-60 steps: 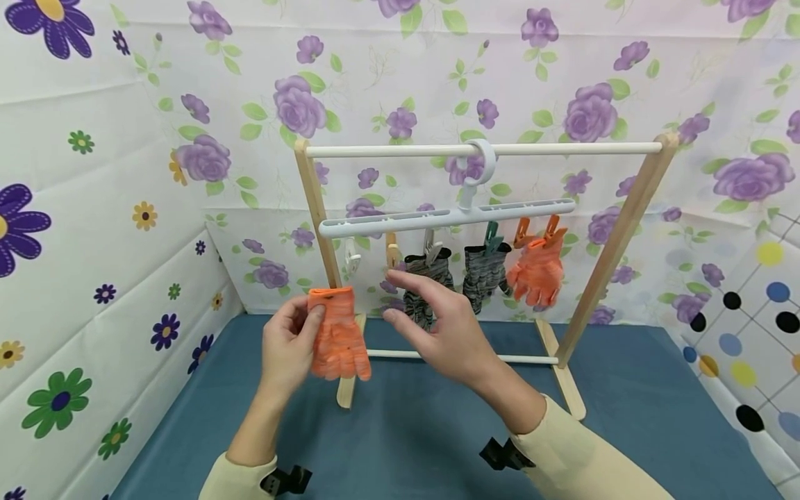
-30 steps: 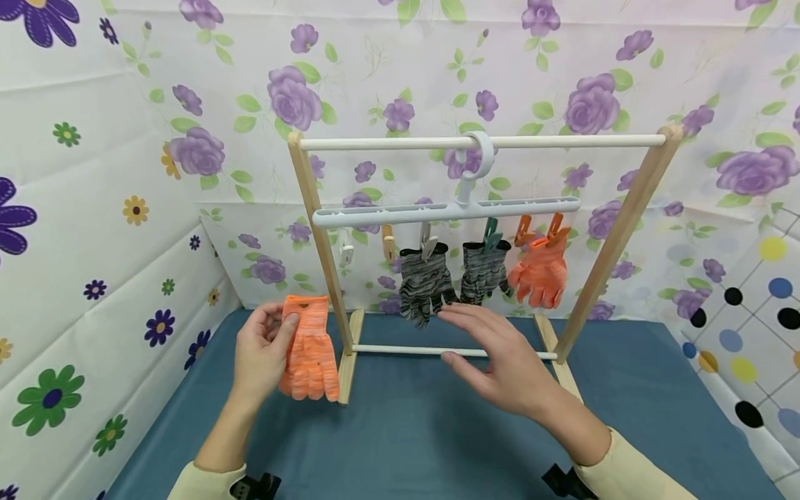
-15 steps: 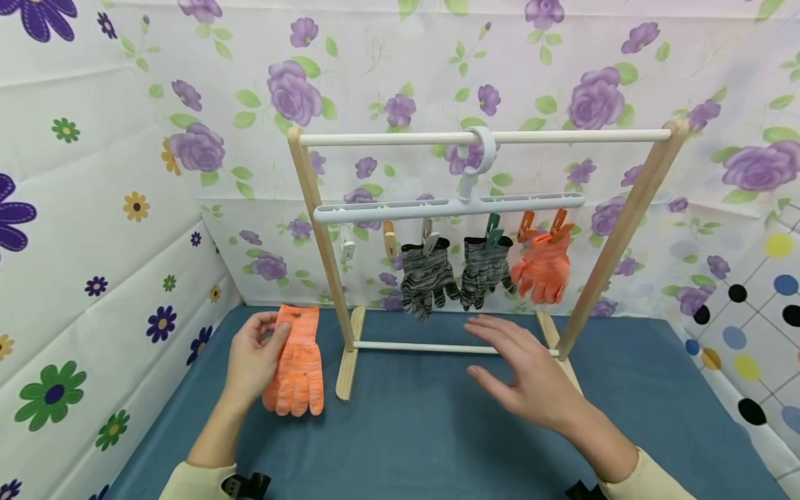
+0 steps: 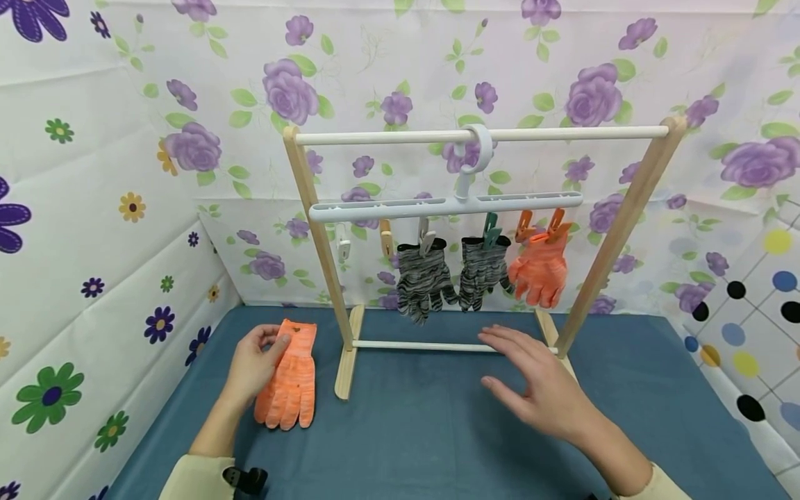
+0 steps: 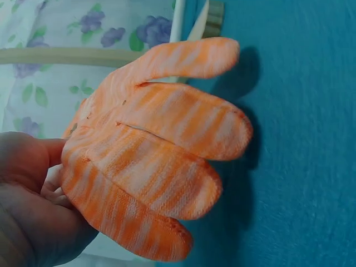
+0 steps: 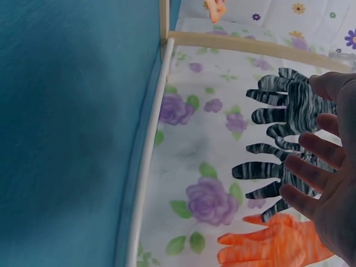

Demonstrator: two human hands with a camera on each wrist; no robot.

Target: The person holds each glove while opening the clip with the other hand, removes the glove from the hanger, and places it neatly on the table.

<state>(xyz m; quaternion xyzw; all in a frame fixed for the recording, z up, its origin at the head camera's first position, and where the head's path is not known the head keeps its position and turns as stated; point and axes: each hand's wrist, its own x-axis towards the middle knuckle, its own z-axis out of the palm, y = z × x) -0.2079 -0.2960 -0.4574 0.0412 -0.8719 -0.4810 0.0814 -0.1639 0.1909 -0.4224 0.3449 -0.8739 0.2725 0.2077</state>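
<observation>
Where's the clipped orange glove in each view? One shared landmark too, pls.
Head: clipped orange glove hangs right of centre, rightmost of the hanging gloves.
Left wrist: not in it; the held orange glove there is the one in the left hand.
Right wrist: at the bottom edge, right of centre, partly cut off.
Shared landmark: lower white rod, visible in all three.

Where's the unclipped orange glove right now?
Head view, left side: the unclipped orange glove is in the left hand, just left of the rack's left foot.
</observation>
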